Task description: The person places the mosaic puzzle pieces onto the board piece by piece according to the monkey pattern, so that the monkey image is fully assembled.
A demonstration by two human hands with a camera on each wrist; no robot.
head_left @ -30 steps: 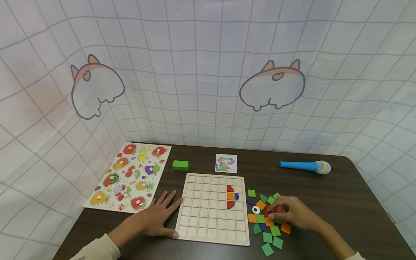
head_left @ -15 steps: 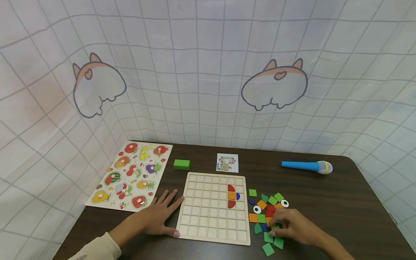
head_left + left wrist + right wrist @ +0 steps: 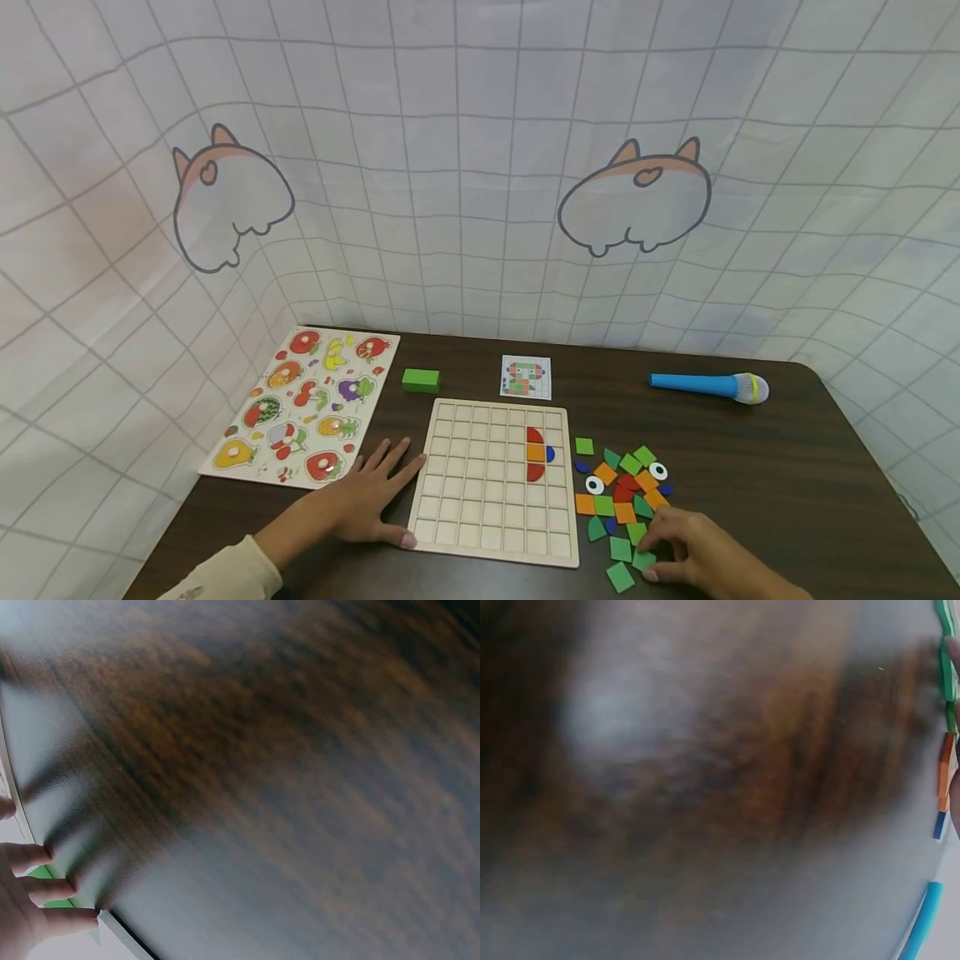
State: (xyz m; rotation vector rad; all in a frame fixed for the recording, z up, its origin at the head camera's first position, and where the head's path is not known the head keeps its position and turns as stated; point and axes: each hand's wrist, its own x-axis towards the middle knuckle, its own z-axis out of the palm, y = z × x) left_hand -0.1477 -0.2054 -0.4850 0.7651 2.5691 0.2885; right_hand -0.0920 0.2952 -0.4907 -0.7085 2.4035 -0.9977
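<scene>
My left hand [image 3: 372, 500] lies spread flat on the table, its fingertips and thumb at the left edge of the wooden grid board [image 3: 465, 521]. On the board sit two red quarter-round tiles [image 3: 535, 472], an orange square tile [image 3: 536, 452] and a blue half-round tile [image 3: 551, 454]. To the right of the board, my right hand [image 3: 693, 550] has its thumb and fingertips curled about a green square tile [image 3: 642, 561] on the table. More loose tiles lie around it: green squares [image 3: 620, 577], orange squares [image 3: 625, 512], red pieces [image 3: 624, 492] and round eye tiles [image 3: 595, 485].
A fruit puzzle board [image 3: 252, 450] lies at the left. Behind the grid board are a green block [image 3: 421, 381] and a small pattern card [image 3: 526, 377]. A blue toy microphone [image 3: 705, 385] lies at the back right. A gridded white curtain [image 3: 420, 183] stands behind the table.
My right hand has moved from the red pieces toward the front of the pile, down to the green square tile, uncovering an eye tile and orange tiles. My left hand stays put.
</scene>
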